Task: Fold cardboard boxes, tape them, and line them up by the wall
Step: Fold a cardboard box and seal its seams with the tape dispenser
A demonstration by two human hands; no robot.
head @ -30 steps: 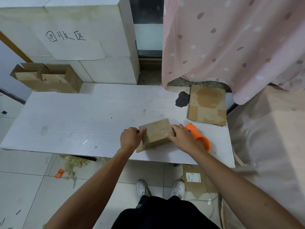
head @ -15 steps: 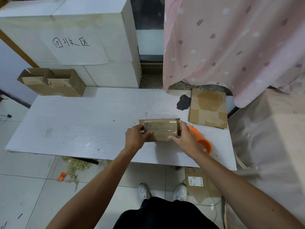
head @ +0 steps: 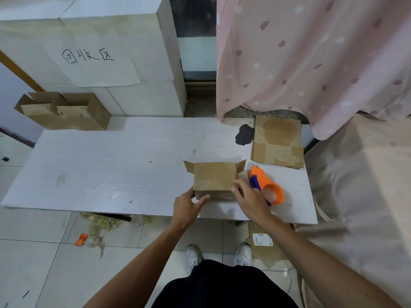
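Cardboard front and centre: the cardboard box [head: 213,177] sits on the white bench [head: 111,170], in its right half and close to the near edge. Its broad brown face is turned up toward you, and two short flaps splay out at the far corners. Your left hand [head: 185,207] grips the near left corner, thumb laid across the front edge, the rest of the hand wrapped round the left side. Your right hand [head: 250,197] is on the near right corner, fingers [head: 238,185] curled and holding the box's edge there. Just right of the box, partly tucked behind that hand, the orange tape dispenser [head: 270,190] lies on the bench. Farther back on the right lies a sheet of flat cardboard [head: 278,141], one edge under the pink curtain [head: 311,63]. Well apart, at the far left corner, two folded boxes [head: 64,112] stand side by side, tops open, against the white blocks [head: 133,30].
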